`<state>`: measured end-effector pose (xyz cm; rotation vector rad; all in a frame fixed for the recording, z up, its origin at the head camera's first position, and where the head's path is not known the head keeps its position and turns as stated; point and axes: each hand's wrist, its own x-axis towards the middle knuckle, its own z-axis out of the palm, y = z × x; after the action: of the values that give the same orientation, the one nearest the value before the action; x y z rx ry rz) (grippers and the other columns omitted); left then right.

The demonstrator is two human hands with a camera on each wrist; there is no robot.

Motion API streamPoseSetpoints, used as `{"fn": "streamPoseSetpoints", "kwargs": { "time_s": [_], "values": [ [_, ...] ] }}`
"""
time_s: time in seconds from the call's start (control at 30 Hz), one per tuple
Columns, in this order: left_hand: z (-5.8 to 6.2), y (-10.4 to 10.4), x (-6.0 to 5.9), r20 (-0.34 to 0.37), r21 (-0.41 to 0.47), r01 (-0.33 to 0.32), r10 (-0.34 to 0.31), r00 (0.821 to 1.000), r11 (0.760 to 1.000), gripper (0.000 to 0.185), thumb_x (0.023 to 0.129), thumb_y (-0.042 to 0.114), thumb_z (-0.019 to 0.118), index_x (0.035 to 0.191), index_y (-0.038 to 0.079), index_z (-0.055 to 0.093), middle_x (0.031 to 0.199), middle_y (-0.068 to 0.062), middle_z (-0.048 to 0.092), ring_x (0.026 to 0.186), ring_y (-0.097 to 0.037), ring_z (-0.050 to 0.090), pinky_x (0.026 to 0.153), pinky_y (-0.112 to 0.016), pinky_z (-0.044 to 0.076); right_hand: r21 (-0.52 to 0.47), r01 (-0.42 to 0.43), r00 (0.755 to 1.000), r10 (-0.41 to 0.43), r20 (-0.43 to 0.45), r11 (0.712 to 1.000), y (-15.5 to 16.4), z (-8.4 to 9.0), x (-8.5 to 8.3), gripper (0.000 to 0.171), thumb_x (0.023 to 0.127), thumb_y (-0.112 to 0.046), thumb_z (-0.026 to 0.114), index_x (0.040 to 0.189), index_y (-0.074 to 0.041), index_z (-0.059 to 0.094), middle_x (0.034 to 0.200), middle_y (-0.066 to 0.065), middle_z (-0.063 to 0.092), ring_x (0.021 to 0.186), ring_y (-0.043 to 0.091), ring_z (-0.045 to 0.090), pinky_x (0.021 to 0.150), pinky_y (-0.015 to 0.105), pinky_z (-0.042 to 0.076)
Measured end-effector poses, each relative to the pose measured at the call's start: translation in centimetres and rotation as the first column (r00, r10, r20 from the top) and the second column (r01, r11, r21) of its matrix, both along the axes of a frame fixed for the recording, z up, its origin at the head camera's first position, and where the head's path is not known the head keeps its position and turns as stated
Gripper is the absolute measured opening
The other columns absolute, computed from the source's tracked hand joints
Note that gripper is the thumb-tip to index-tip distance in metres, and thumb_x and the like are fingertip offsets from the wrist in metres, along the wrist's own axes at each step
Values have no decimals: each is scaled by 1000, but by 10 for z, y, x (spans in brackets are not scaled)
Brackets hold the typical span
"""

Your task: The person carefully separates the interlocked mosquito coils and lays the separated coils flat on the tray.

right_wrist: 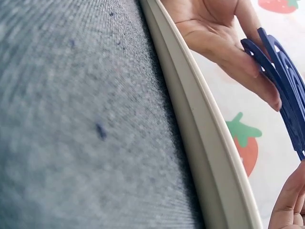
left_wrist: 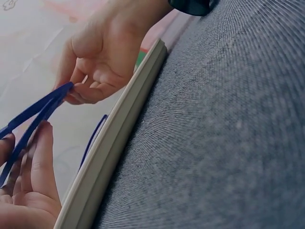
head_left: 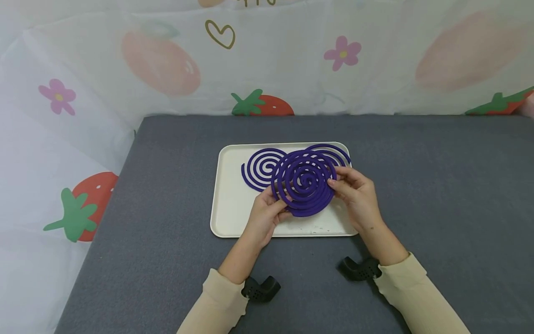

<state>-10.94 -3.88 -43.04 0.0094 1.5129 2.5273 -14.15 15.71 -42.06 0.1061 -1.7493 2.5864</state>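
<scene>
A purple spiral coil (head_left: 303, 182) is held tilted just above a white tray (head_left: 228, 204). My left hand (head_left: 278, 204) pinches its near left edge, and my right hand (head_left: 339, 183) pinches its right edge. The left wrist view shows the coil (left_wrist: 33, 114) edge-on between the left hand (left_wrist: 24, 191) and the right hand (left_wrist: 76, 93). In the right wrist view the coil (right_wrist: 286, 81) rests against the left hand's fingers (right_wrist: 238, 52). A second purple coil (head_left: 259, 168) lies flat on the tray's left part. Part of a third coil (head_left: 335, 152) shows at the back right.
The tray sits mid-table on a grey cloth (head_left: 438, 195), its rim (left_wrist: 114, 143) raised. A strawberry-and-flower print sheet (head_left: 267, 60) hangs behind and to the left. Black wrist mounts (head_left: 260, 288) sit on both forearms. Small crumbs lie on the tray's near edge (head_left: 317, 228).
</scene>
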Motion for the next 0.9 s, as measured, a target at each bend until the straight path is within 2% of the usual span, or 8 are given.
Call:
{"fn": "streamPoseSetpoints", "kwargs": {
  "time_s": [0.1, 0.2, 0.37, 0.57, 0.67, 0.8, 0.9],
  "values": [
    [-1, 0, 0, -7, -2, -4, 4, 1000, 1000, 30, 90, -10, 49, 120, -7, 49, 90, 0, 67, 75, -9, 66, 66, -23, 56, 10, -14, 1000, 14, -6, 1000, 0, 0, 0, 21, 84, 5, 67, 91, -15, 71, 77, 1, 62, 68, 9, 57, 56, 21, 52],
    [-2, 1, 0, -5, -3, -27, 27, 1000, 1000, 27, 89, -11, 50, 116, -6, 51, 88, 0, 67, 72, -9, 66, 64, -21, 56, 40, -11, 1000, 12, -18, 999, 1, 0, 1, 17, 83, 0, 70, 92, -14, 70, 78, 1, 61, 66, 9, 57, 55, 21, 52],
    [-3, 2, -1, 13, -37, -72, 72, 997, 997, 27, 87, -11, 53, 113, -6, 53, 84, 1, 67, 68, -7, 64, 59, -18, 54, 90, -6, 1000, 7, -14, 996, 1, 2, 1, 22, 86, 5, 64, 91, -16, 69, 78, 0, 61, 64, 8, 56, 54, 21, 51],
    [0, 4, -2, -26, -124, -104, 102, 994, 987, 28, 86, -10, 58, 114, -9, 54, 88, -3, 68, 74, -9, 66, 62, -21, 55, 110, -16, 1000, 15, 11, 994, 4, 5, 0, 24, 89, 6, 58, 91, -16, 69, 79, 1, 63, 63, 10, 56, 54, 22, 52],
    [1, 4, -2, -30, -138, -108, 105, 994, 984, 28, 86, -7, 59, 114, -8, 55, 91, -5, 69, 75, -10, 66, 64, -22, 55, 104, -24, 1000, 22, 21, 994, 5, 5, -1, 24, 90, 5, 58, 91, -16, 70, 78, 1, 63, 62, 9, 56, 54, 21, 51],
    [2, -2, 0, -8, -168, -70, 70, 998, 983, 27, 88, -5, 59, 114, -7, 55, 91, -7, 69, 75, -12, 67, 66, -24, 56, 81, -50, 998, 46, 46, 996, 10, 5, -1, 24, 90, 3, 58, 90, -17, 71, 79, -1, 63, 62, 9, 56, 55, 21, 52],
    [2, -10, 6, 31, -216, 13, -7, 1000, 976, 27, 89, -4, 59, 115, -9, 53, 92, -10, 69, 76, -13, 68, 66, -26, 57, 109, -69, 996, 62, 68, 992, 19, 5, 2, 22, 90, 1, 59, 91, -18, 71, 79, -1, 63, 63, 8, 57, 56, 21, 52]
  ]
}}
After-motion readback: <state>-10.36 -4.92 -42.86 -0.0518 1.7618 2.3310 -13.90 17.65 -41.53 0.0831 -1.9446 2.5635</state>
